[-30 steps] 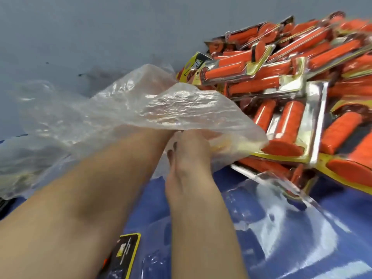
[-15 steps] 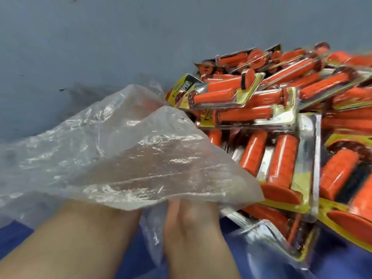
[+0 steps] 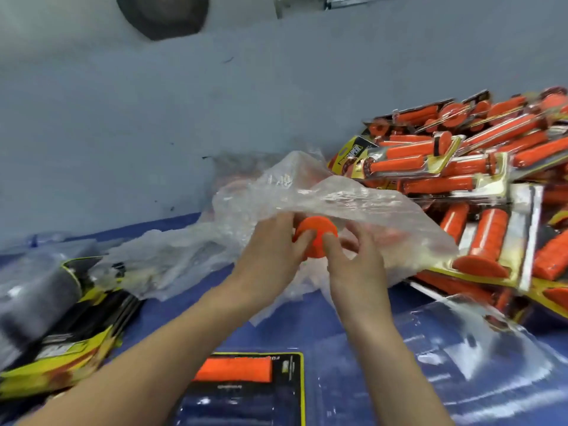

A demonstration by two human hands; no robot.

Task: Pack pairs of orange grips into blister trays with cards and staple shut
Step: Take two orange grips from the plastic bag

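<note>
1. Holding one orange grip (image 3: pixel 316 241) at the mouth of a clear plastic bag (image 3: pixel 347 201), both hands on it, mid-frame above the blue table cover (image 3: pixel 292 321).
2. Left hand (image 3: pixel 270 253): fingers wrapped round the grip just behind its round flange, thumb tip on the flange face. Firm hold.
3. Right hand (image 3: pixel 356 269): thumb tip on the flange face, just beside the left thumb. The other fingers are half-curled and spread past the flange, against the bag film. Can't tell whether they pinch the grip or only touch the bag.
4. Only the flange end of the grip shows. The barrel is hidden by the left hand and the bag.
5. The bag is crumpled, with its upper flap draped over the fingertips. Its right corner overlaps the heap beside it.
6. Right side: a heap of packed blister packs (image 3: pixel 479 179), orange grips in pairs on yellow-and-black backing, piled untidily against the grey wall (image 3: pixel 153 124).
7. Bottom centre, between the forearms: a black card (image 3: pixel 289 392) with a yellow border, flat on the cover. A second grip (image 3: pixel 236 368) lies across its top part. Detail there is blurred.
8. Bottom right: clear blister trays (image 3: pixel 461 364) on the cover, just beside the card.
9. Left: a stack of printed cards (image 3: pixel 61 342), yellow and black, with clear wrap over the top. Blurred.
</note>
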